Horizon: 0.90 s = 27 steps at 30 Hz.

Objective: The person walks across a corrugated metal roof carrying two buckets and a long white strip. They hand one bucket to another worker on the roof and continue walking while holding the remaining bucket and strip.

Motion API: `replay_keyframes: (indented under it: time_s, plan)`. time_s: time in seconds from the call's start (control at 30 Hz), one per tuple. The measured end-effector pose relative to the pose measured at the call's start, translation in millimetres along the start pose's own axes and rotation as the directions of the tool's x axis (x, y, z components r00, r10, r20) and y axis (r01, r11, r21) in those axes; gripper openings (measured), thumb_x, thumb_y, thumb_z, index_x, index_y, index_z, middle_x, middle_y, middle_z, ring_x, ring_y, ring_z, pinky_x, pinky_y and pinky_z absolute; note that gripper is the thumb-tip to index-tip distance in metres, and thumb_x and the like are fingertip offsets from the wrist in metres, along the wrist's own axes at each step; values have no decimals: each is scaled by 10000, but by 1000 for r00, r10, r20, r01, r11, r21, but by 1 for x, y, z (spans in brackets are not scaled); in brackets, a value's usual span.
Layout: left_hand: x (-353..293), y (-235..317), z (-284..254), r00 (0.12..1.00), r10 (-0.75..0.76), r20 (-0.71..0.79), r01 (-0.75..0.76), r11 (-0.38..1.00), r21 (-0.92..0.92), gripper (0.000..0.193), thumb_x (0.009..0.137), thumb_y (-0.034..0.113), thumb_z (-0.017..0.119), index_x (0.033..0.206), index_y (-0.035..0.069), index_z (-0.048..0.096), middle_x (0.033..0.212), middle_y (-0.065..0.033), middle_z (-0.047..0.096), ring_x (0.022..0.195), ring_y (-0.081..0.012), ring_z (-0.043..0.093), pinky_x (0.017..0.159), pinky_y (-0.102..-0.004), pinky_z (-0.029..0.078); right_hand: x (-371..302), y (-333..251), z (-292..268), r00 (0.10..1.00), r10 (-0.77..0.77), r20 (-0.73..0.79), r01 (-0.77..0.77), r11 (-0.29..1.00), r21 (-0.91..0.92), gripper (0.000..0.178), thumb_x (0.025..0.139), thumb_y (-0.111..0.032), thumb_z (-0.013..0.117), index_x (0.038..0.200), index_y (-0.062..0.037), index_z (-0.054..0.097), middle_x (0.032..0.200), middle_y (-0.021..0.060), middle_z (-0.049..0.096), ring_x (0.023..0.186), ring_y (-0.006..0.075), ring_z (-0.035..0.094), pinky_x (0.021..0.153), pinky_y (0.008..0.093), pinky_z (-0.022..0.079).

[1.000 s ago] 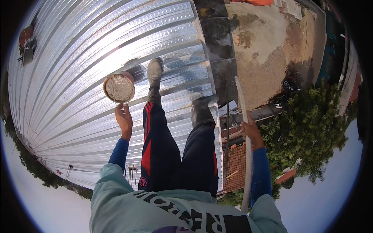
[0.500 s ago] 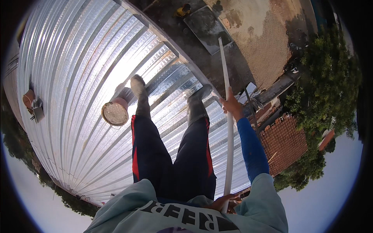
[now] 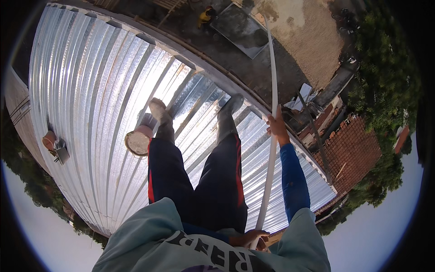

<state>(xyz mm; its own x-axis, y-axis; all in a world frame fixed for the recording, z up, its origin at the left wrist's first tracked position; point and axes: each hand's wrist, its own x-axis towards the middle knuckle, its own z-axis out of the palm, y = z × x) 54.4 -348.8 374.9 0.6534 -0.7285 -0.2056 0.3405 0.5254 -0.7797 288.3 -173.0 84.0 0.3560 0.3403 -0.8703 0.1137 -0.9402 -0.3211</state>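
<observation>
A long pale pole slants up from my waist and reaches out past the roof edge. My right hand is closed around its middle, with that arm stretched forward. Close to my belly, my left hand comes across from the left and wraps the near end; its fingers are partly hidden. Beside my left boot stands a pinkish bucket, its top pale and crusted. My right boot rests near the edge of the shiny corrugated metal roof.
Another reddish bucket sits far left beside a grey boxy object. Beyond the roof's edge is a drop to the ground, where a person in yellow is near a rectangular trough. Right lie a tiled roof and trees.
The pole's far end appears higher and slightly farther right, over the ground beyond the trough. My right hand has shifted slightly right and down in view, still gripping. The whole view has turned somewhat.
</observation>
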Motion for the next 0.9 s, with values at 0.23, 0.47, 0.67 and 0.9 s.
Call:
replay_keyframes:
  time_s: [0.23,0.47,0.67,0.9]
  plan:
    - [15,97,16,896,395,-204,-406,914,-13,209,888,226,597,803,57,507,527,-50,460,411,-143,426,480,-339,460,-131,41,-28,982,126,143,-138,987,79,791,950,-565,425,1494,-37,200,1277,204,511,1051,264,559,888,402,472]
    - [38,249,-6,561,735,-381,-738,652,174,218,917,227,586,927,78,427,599,-17,411,388,-123,408,386,-325,432,-402,77,-15,879,349,326,-433,870,236,544,869,-323,671,1283,-35,466,902,106,631,807,191,653,680,312,514]
    - [58,290,-22,470,792,-389,-803,567,184,260,926,246,577,954,52,406,610,-49,439,391,-149,447,413,-352,477,-429,-1,-29,887,458,-62,-433,776,-459,505,783,-183,703,1188,-3,460,873,245,644,789,378,667,702,462,511]
    - [59,238,-29,508,794,-334,-808,573,135,252,889,154,572,1025,44,390,684,-103,514,414,-170,493,448,-356,531,-284,47,-8,916,356,184,-380,918,112,375,823,-89,637,1131,48,472,591,27,485,391,86,476,351,239,392]
